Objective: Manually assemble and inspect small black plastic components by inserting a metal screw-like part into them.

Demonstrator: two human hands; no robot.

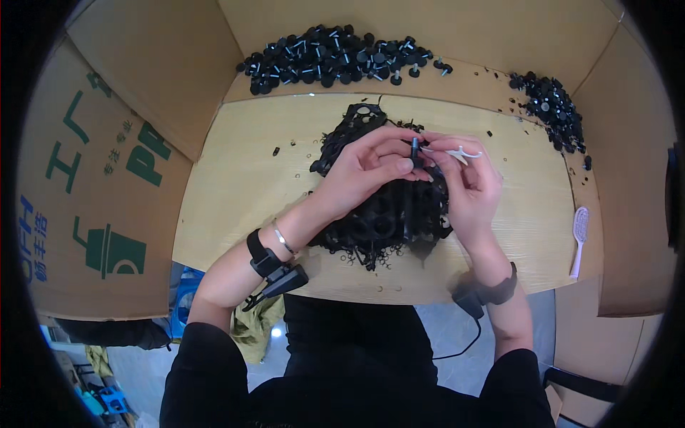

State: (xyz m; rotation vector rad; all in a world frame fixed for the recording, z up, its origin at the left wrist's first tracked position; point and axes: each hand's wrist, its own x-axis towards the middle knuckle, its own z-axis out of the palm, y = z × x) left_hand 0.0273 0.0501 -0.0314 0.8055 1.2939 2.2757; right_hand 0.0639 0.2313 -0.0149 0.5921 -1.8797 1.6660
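Above the middle of the table my left hand (357,170) is closed, with thumb and fingers pinching a black-headed knob screw (414,146). Its metal shank points up. Close beside it, my right hand (477,196) grips a small white tool (464,153) with a forked end. The tool's other end reaches toward the screw, but the fingers partly hide it. Under both hands lies a tangled heap of black rubbery scraps (371,225), some with round holes in them. Little rings are scattered along its near edge.
A large pile of black knob screws (307,64) lies along the back; another pile of black screws (553,110) is at the back right. A pale purple brush (579,232) rests at the right edge. Cardboard walls (428,32) enclose the table (235,178), where small black crumbs lie.
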